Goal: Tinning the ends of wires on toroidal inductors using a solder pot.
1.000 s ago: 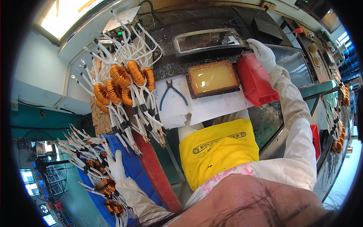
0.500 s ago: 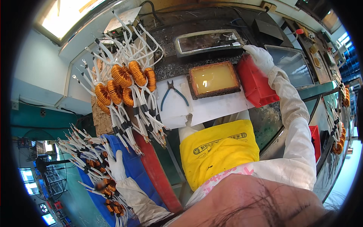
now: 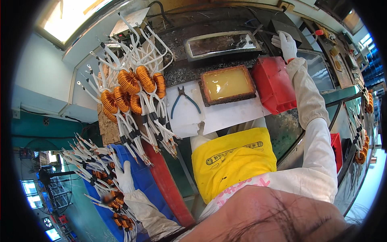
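My right hand point(image 3: 285, 44), in a white glove, is at the far right of the bench beside a black box point(image 3: 285, 33). Its fingers are stretched out, and I see nothing gripped in them. Close to the fingertips lies a thin dark flat tool point(image 3: 262, 30). To the left of that is a rectangular pot of shiny molten metal point(image 3: 219, 44) with a dark skin over part of it. My gloved left hand point(image 3: 125, 179) rests at a blue bin point(image 3: 151, 189) among copper-wound ring coils point(image 3: 117, 197) with white leads; its fingers are partly hidden.
A tray of yellowish liquid point(image 3: 227, 82) stands beside a red plastic bin point(image 3: 276, 84). Pliers with teal handles point(image 3: 183, 101) lie on white paper point(image 3: 191, 123). More ring coils point(image 3: 129, 82) with white leads are heaped at the left. A yellow cloth point(image 3: 236, 161) covers my lap.
My right hand has moved away from the metal pot, up and to the right, and its fingers have opened out. The flat tool is now off the pot. My left hand looks unchanged.
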Action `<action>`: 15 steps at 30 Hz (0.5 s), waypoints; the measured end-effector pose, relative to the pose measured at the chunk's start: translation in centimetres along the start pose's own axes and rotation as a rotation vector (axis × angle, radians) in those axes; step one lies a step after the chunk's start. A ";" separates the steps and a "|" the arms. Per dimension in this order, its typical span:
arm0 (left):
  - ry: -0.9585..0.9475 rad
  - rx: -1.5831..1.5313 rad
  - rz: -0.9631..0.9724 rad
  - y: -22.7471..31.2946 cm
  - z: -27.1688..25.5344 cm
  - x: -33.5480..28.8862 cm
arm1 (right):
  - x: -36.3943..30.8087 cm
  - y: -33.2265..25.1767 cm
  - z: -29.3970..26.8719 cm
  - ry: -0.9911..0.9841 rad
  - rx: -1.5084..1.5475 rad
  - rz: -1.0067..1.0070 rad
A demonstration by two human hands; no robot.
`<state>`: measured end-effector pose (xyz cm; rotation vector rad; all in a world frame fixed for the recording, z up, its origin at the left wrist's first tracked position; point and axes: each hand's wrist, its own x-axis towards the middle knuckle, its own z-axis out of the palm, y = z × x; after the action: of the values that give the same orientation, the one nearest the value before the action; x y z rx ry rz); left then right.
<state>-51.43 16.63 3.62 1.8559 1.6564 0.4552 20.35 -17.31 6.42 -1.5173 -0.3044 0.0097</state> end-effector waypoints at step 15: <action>0.007 -0.024 0.007 -0.3 0.2 0.5 | 2.7 -0.5 -5.3 0.030 -0.044 0.223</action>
<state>-51.50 17.08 3.23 1.8454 1.6421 0.4834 23.89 -21.96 7.33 -1.5874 -0.1109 0.1581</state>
